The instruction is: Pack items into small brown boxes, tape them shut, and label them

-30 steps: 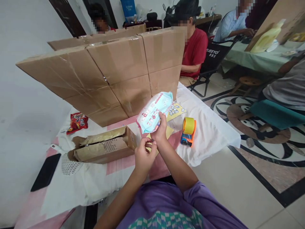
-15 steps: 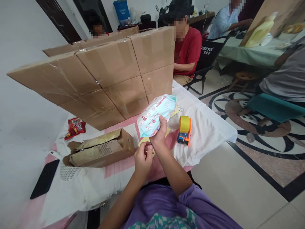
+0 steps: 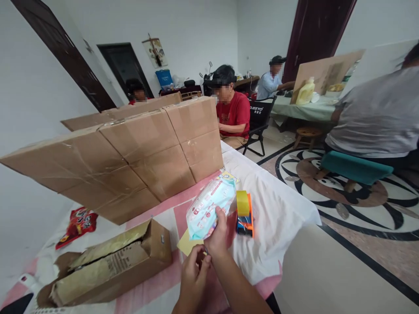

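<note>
A light-blue and white pack of wet wipes (image 3: 209,205) is in my right hand (image 3: 218,237), its thumb lying over the printed face. Just below, my left hand (image 3: 194,271) is closed in a pinch beside the right wrist. A small dark bit shows at its fingertips, too small to name. Under the hands lies a piece of yellow card (image 3: 188,243) on the cloth. To the right of the pack stands an orange tape dispenser (image 3: 250,218) with a roll of yellow tape (image 3: 242,203).
An open cardboard box (image 3: 131,270) lies at left, a red snack packet (image 3: 78,224) behind it. A tall cardboard partition (image 3: 147,161) stands across the table. Beyond it sits a person in a red shirt (image 3: 234,113). A teal stool (image 3: 355,167) is at right.
The head view has tilted up, so the table and hands appear lower and more of the room shows. My right hand keeps the wipes pack, and my left stays pinched beside it.
</note>
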Action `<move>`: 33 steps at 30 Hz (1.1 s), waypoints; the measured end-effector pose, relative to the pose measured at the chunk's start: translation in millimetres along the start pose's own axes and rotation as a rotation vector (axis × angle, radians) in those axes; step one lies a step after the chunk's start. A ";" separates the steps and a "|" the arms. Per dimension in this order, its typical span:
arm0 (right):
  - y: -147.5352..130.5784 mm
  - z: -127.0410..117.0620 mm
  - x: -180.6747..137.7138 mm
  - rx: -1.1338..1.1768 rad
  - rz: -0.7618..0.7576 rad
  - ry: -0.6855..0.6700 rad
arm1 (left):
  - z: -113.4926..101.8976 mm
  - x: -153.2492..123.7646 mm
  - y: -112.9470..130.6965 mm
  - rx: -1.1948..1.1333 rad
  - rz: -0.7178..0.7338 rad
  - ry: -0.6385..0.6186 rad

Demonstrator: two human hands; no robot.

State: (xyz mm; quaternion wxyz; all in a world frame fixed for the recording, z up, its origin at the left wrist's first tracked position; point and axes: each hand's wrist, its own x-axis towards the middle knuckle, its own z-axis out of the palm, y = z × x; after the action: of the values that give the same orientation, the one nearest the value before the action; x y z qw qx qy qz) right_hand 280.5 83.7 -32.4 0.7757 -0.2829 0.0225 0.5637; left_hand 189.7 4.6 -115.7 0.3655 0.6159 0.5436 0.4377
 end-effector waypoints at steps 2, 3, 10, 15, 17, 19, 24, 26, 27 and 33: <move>0.5 -7.0 1.8 -0.003 0.000 0.014 | 4.5 -0.6 0.2 -0.014 -0.003 -0.001; 1.1 -9.9 2.4 -0.009 -0.003 0.013 | 6.4 -0.6 0.9 -0.003 0.006 0.009; 7.5 -19.4 3.4 0.024 -0.011 -0.009 | 17.5 -1.5 0.6 0.057 0.043 0.185; 5.3 -23.2 11.3 0.027 0.036 -0.064 | 10.8 2.7 -10.1 0.107 0.099 0.191; 1.0 -24.2 15.3 0.042 0.007 -0.060 | 0.4 11.3 -17.1 0.175 0.158 0.190; -3.9 -25.1 18.5 0.066 -0.030 -0.039 | -11.4 24.6 -25.4 0.306 0.260 0.180; -11.3 -28.9 22.4 0.067 -0.036 -0.026 | -21.3 57.2 -44.9 0.751 0.378 0.076; -11.7 -31.6 23.5 0.063 -0.041 -0.018 | -15.9 60.9 -48.6 0.888 0.355 0.003; -11.5 -33.1 24.1 0.062 -0.048 -0.013 | -12.8 60.4 -49.1 0.928 0.355 -0.029; -7.6 -41.9 29.5 -0.013 -0.067 -0.033 | -8.1 51.5 -37.0 0.907 0.279 -0.217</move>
State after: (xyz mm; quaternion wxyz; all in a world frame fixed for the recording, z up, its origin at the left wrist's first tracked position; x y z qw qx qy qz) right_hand 309.8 88.1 -74.9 0.7926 -0.2793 -0.0034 0.5420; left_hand 170.6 60.6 -139.8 0.0526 0.8222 0.5506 0.1347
